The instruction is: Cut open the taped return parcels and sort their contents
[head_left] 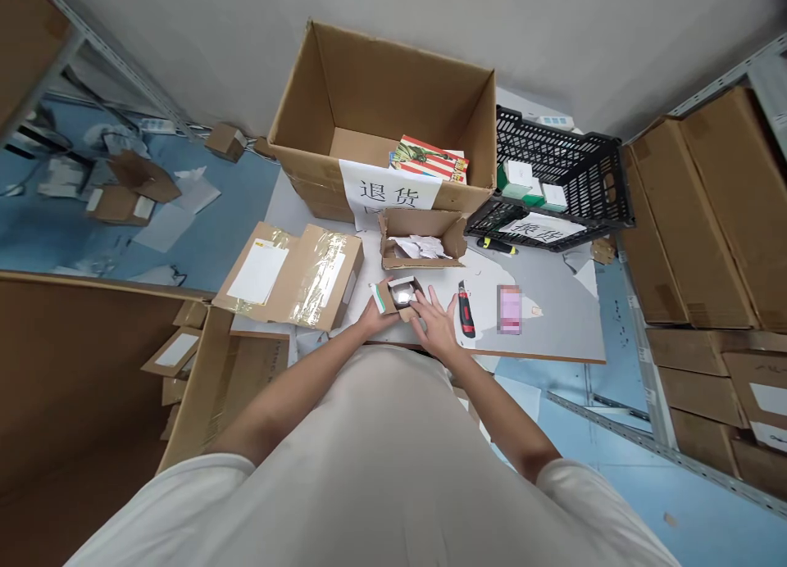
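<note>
A small cardboard box point(402, 293) stands with its flaps up near the table's front edge, something shiny and silvery inside it. My left hand point(376, 316) is closed around its left side. Against its right side rest the fingertips of my right hand point(434, 318), the fingers spread. Just behind is a larger open carton point(424, 263) with crumpled white paper in it. A red and black utility knife point(466, 311) lies right of my right hand. To the left of my left hand sit two taped cardboard parcels point(288, 276) with white labels.
At the back stands a big open cardboard box point(320, 190) with colourful printed packs inside. Beside it, a black plastic crate point(569, 170) contains white-and-green boxes. A yellow and black cutter point(497, 246) and a blurred pink item point(509, 309) lie on the table point(562, 305). Stacked cartons point(707, 223) fill the right.
</note>
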`<state>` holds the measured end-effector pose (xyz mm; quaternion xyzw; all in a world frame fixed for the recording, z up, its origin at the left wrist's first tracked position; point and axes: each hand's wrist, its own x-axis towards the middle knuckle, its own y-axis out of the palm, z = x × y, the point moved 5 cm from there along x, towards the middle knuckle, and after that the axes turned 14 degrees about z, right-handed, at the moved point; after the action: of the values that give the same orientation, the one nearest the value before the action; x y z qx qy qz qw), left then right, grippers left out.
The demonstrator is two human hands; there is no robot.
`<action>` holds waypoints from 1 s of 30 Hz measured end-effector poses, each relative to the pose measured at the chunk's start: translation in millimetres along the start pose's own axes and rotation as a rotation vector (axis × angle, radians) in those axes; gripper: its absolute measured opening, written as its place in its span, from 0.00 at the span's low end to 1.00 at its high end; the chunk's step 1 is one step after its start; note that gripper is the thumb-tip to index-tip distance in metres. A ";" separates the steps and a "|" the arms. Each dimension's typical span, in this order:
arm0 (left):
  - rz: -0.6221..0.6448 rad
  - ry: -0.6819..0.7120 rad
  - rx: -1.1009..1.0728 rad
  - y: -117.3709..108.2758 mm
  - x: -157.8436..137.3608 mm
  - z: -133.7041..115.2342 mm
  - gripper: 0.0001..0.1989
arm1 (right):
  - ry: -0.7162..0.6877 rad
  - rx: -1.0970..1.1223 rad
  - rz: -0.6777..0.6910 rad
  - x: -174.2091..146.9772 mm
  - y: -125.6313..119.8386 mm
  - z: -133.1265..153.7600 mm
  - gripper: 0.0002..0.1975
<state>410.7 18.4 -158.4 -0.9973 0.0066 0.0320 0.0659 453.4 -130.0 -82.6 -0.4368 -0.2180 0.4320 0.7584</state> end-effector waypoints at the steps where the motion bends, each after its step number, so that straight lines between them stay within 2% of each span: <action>1: 0.016 -0.002 0.044 -2.5 -0.6 -1.1 0.47 | -0.034 -0.005 0.043 -1.5 -3.7 -2.7 0.19; 4: -0.009 0.014 0.215 -7.8 -4.4 -10.1 0.47 | -0.183 0.049 0.155 -3.8 -10.5 -12.3 0.23; 7: -0.062 0.058 0.304 -7.8 -12.3 -24.0 0.52 | -0.254 0.101 0.169 1.4 -13.6 -20.9 0.16; 10: -0.086 0.084 0.302 -5.7 -19.1 -34.9 0.53 | -0.176 0.137 0.087 17.8 -17.7 -23.6 0.16; 12: -0.090 0.090 0.294 -6.0 -20.7 -39.0 0.50 | -0.136 0.171 0.060 31.8 -20.0 -20.0 0.23; 13: -0.087 0.092 0.295 -7.1 -20.5 -40.3 0.49 | -0.141 0.190 0.078 38.4 -19.8 -17.0 0.25; 15: -0.050 0.108 0.326 -10.2 -18.7 -42.8 0.45 | -0.194 0.218 0.162 47.1 -16.4 -10.5 0.24; 17: 0.002 0.145 0.383 -15.0 -17.0 -46.7 0.38 | -0.226 0.243 0.209 47.1 -12.7 -9.1 0.21; 20: 0.046 0.178 0.462 -23.5 -17.3 -53.4 0.25 | -0.153 0.381 0.145 34.2 -11.2 -20.1 0.26; 23: 0.068 0.149 0.506 -25.5 -18.7 -57.0 0.26 | -0.067 0.545 0.095 22.0 -14.6 -33.9 0.26; 26: 0.091 0.138 0.547 -19.2 -16.4 -57.4 0.35 | -0.165 0.406 0.176 28.9 -24.1 -32.3 0.25; 30: 0.080 0.153 0.538 -17.2 -8.3 -54.9 0.37 | -0.382 0.112 0.353 55.9 -31.8 -19.2 0.16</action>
<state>406.2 28.2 -101.4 -0.9424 0.0594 -0.0439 0.3262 511.5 -99.6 -68.2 -0.3359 -0.2531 0.6436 0.6394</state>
